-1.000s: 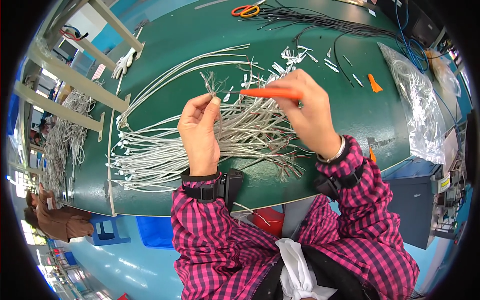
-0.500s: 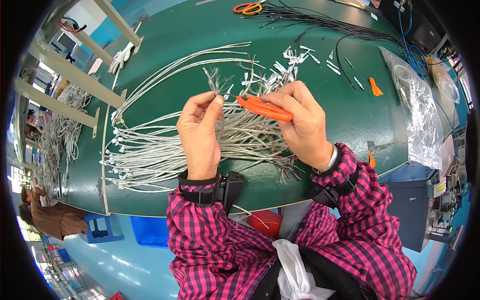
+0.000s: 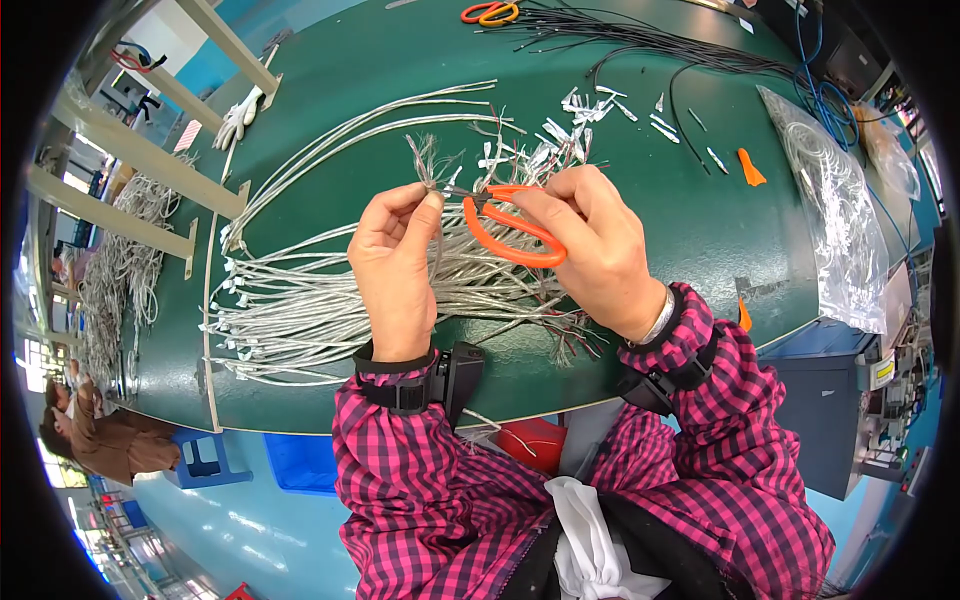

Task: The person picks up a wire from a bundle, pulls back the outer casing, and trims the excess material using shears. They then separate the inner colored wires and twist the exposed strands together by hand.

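Between thumb and fingers, my left hand point(image 3: 398, 262) pinches a grey cable near its end, where frayed bare strands point(image 3: 426, 158) fan out above the grip. A pair of orange-handled scissors point(image 3: 513, 248) is in my right hand point(image 3: 612, 250), with the handles spread apart. Their blades reach left to the cable beside my left fingertips, where a small white piece shows. Below both hands lies a thick bundle of silvery braided cables point(image 3: 330, 305), with white tips on the left and stripped, reddish wires on the right. White scraps point(image 3: 560, 145) are heaped just beyond the scissors.
Black cables point(image 3: 650, 45) and another pair of scissors point(image 3: 490, 14) lie at the far side of the green table point(image 3: 700, 250). A clear plastic bag point(image 3: 835, 215) of cables rests at the right. Beam posts point(image 3: 150, 150) rise at the left; a person point(image 3: 115, 440) sits beyond.
The scissors' handles have spread apart and their blades have come to the cable end. My left hand holds nearly the same place.
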A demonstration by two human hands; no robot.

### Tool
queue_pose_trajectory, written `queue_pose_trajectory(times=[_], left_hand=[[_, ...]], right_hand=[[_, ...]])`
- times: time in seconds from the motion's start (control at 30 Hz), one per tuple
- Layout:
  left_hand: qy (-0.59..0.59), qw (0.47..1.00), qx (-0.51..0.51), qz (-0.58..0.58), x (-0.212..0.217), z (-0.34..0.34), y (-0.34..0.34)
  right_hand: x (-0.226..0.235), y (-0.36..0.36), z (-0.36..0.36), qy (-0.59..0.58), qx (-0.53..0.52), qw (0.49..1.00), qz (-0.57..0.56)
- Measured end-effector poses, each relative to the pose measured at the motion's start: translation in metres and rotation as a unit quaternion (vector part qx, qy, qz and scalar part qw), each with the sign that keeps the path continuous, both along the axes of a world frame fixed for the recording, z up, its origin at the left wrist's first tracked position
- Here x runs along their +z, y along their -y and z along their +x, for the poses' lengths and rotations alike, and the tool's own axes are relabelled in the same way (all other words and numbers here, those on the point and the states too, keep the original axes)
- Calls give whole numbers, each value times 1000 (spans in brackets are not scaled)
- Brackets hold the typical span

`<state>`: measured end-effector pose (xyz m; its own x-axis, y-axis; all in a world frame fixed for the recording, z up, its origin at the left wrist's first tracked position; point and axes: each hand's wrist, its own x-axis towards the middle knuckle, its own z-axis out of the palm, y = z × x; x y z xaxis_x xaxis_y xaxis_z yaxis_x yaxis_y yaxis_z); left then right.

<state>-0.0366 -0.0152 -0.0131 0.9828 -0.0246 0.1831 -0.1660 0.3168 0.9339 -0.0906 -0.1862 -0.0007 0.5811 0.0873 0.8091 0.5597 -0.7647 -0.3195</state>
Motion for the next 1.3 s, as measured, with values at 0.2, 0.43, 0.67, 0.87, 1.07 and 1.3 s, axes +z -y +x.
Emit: queue_pose_trajectory(times=[0.2, 0.43, 0.67, 0.87, 1.07, 1.3], left_hand=[[-13, 1000, -4, -4, 2, -1, 1], [-20, 999, -23, -29, 2, -1, 0], [39, 998, 31, 36, 3, -1, 3], [7, 1000, 9, 0, 3, -3, 2], [-26, 999, -5, -37, 3, -3, 0], [-48, 998, -27, -40, 7, -5, 0]], right_hand=[[0, 1, -1, 50, -39, 993, -103], [0, 2, -1, 63, -23, 992, -103], [3, 3, -2, 58, -25, 988, -143], [0, -3, -7, 68, -61, 976, -200], [-8, -10, -5, 82, -61, 972, -212], [-7, -10, -6, 53, -88, 972, -213]])
